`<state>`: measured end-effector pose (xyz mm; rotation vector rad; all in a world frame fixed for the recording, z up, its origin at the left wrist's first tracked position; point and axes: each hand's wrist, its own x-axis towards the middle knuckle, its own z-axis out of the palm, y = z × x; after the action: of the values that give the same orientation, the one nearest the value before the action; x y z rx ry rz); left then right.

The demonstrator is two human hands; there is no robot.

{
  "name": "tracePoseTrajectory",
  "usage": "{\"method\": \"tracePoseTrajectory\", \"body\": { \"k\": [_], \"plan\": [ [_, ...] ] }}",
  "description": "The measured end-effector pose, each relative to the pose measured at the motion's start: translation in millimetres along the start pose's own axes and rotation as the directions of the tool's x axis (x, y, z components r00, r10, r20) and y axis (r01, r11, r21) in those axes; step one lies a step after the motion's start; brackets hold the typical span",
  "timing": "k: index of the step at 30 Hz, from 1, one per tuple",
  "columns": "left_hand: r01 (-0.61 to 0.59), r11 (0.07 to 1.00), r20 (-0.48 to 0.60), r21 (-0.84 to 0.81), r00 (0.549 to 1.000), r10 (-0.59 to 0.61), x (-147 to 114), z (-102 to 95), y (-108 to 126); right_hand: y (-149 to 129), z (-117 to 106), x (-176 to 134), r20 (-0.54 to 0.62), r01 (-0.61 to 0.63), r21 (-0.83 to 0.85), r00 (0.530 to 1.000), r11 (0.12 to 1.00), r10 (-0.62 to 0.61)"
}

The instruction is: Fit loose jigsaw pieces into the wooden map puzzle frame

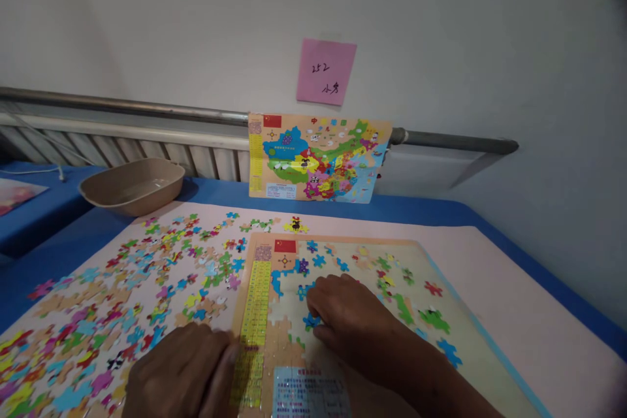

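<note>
- Puzzle board point(353, 240) lies at 6 o'clock in the head view, fitted together along its left side, with single pieces scattered over its pale bare area.
- The person's right hand point(340, 310) is over the board at 6 o'clock, fingers curled, thumb and forefinger slightly apart; a blue piece point(310, 322) shows at the opening between them, and one cannot tell whether they pinch it or it simply lies there.
- The left hand point(181, 372) is at 7 o'clock by the board's left edge, back upward, fingers bent and close together; whether it grips anything cannot be told.
- Loose pieces point(102, 382) in many colours spread from 7 to 9 o'clock over a pink sheet point(529, 294).
- A yellow piece point(296, 225) with a dark animal on it sits just beyond the board's rim, at the board's 11 o'clock.
- A colourful map point(318, 160) stands upright mid-view, in front of a metal pipe point(122, 104).
- A beige basin point(151, 199) rests at 9 o'clock; a handwritten pink note point(326, 59) is on the wall at 12 o'clock.
</note>
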<state>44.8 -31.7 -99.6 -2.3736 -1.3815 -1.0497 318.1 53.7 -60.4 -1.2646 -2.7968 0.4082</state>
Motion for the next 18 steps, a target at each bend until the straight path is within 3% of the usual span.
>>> {"method": "tracePoseTrajectory", "body": {
  "k": [18],
  "plan": [
    [-0.016, 0.999, -0.021, 0.042, 1.000, 0.017, -2.1, 4.0, -6.3, -14.4, -17.6, 9.0, 0.171, -0.218, 0.207, 0.968, 0.954, 0.185]
  ]
}}
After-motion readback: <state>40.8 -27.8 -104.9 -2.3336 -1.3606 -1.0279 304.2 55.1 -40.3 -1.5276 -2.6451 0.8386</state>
